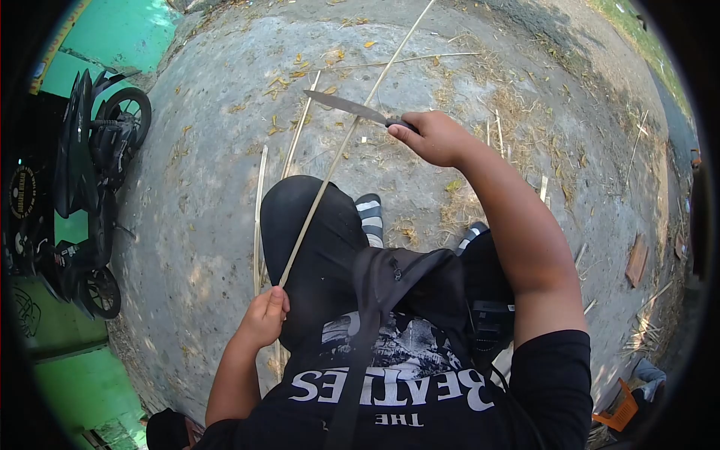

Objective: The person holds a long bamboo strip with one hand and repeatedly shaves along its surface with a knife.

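Observation:
My left hand (pixel 264 316) is closed round the near end of a long, thin bamboo strip (pixel 316 199). The strip slants up and away over my knee toward the top of the view. In my right hand (pixel 433 138) is the dark handle of a knife (pixel 346 105). Its long blade points left and crosses the strip; whether the two touch, I cannot tell. Beyond my knee, more pale strips (pixel 302 124) lie on the ground.
A black motorcycle (pixel 94 150) stands at the left by a green wall (pixel 127 37). Dry leaves and shavings litter the concrete ground (pixel 202 150). An orange basket (pixel 618 406) is at the lower right, and a wood piece (pixel 637 260) lies above it.

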The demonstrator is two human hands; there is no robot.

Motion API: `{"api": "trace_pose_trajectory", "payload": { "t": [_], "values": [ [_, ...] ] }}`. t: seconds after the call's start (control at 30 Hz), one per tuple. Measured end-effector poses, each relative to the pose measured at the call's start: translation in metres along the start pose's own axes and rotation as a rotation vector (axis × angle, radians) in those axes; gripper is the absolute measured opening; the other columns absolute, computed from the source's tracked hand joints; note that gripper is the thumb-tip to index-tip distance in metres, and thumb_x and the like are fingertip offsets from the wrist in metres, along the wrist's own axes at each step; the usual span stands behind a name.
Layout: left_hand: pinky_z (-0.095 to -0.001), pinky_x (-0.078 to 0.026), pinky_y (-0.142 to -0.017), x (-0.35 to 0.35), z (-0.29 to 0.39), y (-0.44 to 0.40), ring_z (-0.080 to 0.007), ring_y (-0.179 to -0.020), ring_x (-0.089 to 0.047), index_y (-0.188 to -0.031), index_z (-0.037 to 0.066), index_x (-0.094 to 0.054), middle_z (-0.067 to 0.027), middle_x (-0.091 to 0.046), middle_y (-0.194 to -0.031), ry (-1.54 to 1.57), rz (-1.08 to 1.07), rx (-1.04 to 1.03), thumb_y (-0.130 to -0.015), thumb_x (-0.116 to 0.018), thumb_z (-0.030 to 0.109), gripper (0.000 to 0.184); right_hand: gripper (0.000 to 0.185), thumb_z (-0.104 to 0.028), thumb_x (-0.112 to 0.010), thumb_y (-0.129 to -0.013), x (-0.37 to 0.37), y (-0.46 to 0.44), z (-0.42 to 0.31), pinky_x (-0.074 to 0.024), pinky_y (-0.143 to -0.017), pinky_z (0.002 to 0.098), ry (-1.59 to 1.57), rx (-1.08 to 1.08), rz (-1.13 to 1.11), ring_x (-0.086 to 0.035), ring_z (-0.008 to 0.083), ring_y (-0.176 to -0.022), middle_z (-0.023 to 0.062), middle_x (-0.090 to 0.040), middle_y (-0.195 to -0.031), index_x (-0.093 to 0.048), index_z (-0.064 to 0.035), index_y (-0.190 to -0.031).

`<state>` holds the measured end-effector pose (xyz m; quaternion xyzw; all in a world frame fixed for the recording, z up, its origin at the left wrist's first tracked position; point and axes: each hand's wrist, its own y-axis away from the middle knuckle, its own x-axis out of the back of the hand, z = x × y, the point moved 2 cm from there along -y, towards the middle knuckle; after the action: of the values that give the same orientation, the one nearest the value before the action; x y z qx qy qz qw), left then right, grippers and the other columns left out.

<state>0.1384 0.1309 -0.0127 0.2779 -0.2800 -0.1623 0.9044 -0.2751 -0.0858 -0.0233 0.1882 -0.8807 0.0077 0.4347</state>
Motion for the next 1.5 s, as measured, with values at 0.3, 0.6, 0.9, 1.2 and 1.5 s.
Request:
{"api": "trace_pose_trajectory", "payload": {
  "t": [0.3, 0.6, 0.9, 1.2, 1.5],
  "values": [
    [-0.029, -0.04, -0.057, 0.001, 0.0, 0.001, -0.011, -0.059, -0.048, -0.082, 0.004, -0.057, -0.0009, -0.05, -0.063, -0.004, 0.001, 0.022, -0.113, -0.036, 0.049, 0.058, 0.06, -0.058, -0.051, -0.103, -0.003, 0.013, -0.025, -0.0523, -0.081, 0.0524, 0.004, 0.071, -0.089, -0.069, 0.0441, -0.091, 0.0249, -0.071, -0.09, -0.072, -0.0021, -0.105],
    [-0.0306, -0.041, -0.057, 0.003, 0.004, 0.001, -0.0127, -0.061, -0.05, -0.084, 0.003, -0.058, -0.0022, -0.051, -0.064, -0.029, 0.01, 0.038, -0.112, -0.037, 0.048, 0.057, 0.059, -0.056, -0.053, -0.104, -0.004, 0.005, -0.013, -0.0493, -0.072, 0.0469, -0.014, 0.076, -0.051, -0.064, 0.0323, -0.074, 0.019, -0.063, -0.074, -0.068, 0.0007, -0.099],
    [-0.0294, -0.04, -0.057, 0.001, 0.002, 0.0, -0.0109, -0.06, -0.048, -0.083, 0.005, -0.058, 0.0002, -0.049, -0.064, -0.007, 0.021, 0.015, -0.112, -0.038, 0.049, 0.056, 0.062, -0.059, -0.051, -0.102, 0.005, -0.002, 0.003, -0.0523, -0.083, 0.0503, -0.083, -0.058, -0.031, -0.069, 0.0414, -0.091, 0.0239, -0.071, -0.091, -0.072, -0.0007, -0.106],
    [-0.0275, -0.037, -0.054, 0.001, 0.003, 0.0, -0.009, -0.058, -0.044, -0.083, 0.005, -0.057, 0.0016, -0.047, -0.063, 0.007, 0.009, 0.028, -0.112, -0.037, 0.051, 0.058, 0.059, -0.057, -0.051, -0.103, 0.014, -0.008, 0.04, -0.0525, -0.083, 0.0497, -0.103, -0.148, 0.112, -0.068, 0.0438, -0.094, 0.0256, -0.071, -0.095, -0.072, -0.0013, -0.107],
    [-0.0272, -0.037, -0.054, 0.01, -0.005, -0.006, -0.0088, -0.056, -0.043, -0.083, 0.004, -0.058, 0.0021, -0.046, -0.062, 0.096, -0.095, 0.08, -0.112, -0.031, 0.054, 0.064, 0.055, -0.054, -0.053, -0.105, -0.004, -0.002, 0.005, -0.05, -0.072, 0.0479, -0.037, 0.095, 0.007, -0.065, 0.039, -0.076, 0.0214, -0.066, -0.08, -0.069, -0.002, -0.102]
  ]
}}
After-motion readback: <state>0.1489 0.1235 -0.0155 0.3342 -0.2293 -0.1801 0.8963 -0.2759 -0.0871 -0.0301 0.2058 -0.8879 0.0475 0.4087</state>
